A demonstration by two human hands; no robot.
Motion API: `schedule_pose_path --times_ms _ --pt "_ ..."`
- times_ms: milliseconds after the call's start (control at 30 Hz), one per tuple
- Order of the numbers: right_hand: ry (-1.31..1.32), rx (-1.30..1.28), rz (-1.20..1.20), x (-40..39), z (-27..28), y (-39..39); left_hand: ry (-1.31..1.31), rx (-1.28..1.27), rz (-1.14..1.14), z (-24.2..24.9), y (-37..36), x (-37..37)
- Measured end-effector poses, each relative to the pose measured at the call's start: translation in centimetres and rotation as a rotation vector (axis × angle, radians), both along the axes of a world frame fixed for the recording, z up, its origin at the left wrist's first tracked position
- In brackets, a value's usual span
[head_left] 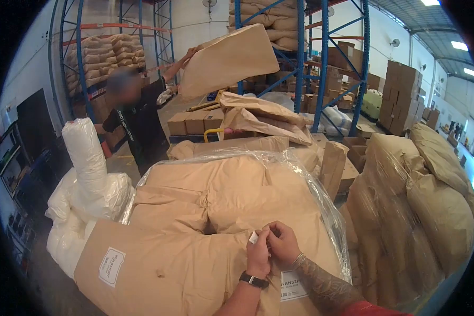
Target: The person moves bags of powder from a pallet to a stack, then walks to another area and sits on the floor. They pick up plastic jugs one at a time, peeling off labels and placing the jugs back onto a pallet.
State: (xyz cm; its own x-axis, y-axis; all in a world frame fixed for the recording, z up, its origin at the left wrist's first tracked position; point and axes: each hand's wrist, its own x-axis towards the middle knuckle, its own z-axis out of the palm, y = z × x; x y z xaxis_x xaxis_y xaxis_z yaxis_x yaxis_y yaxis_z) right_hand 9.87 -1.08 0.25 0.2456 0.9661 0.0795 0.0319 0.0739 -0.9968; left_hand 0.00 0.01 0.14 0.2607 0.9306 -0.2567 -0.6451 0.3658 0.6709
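Note:
My left hand (258, 256), with a black watch at its wrist, is closed on a small white slip (254, 237) that pokes out at the fingertips. Against it, fingertip to fingertip, is my right hand (282, 243), its fingers pinched together; what they grip is hidden. Both hands are over large brown paper sacks (237, 203) stacked in clear plastic wrap (329, 210). One white printed label (112, 266) shows on the front left sack. Another label (294, 286) is partly covered by my right forearm.
Across the stack a co-worker (137, 116) holds up a large brown paper sack (229, 60). White plastic-wrapped bundles (92, 179) stand at the left. More wrapped sacks (405, 205) rise at the right. Blue racking (300, 68) and cardboard boxes (400, 97) stand behind.

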Motion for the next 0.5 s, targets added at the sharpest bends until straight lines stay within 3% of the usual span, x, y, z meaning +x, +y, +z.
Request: schedule_pose_path --times_ms 500 --pt "-0.035 0.039 -0.063 -0.1 -0.4 0.1 -0.008 -0.007 -0.012 -0.9 0.3 -0.1"
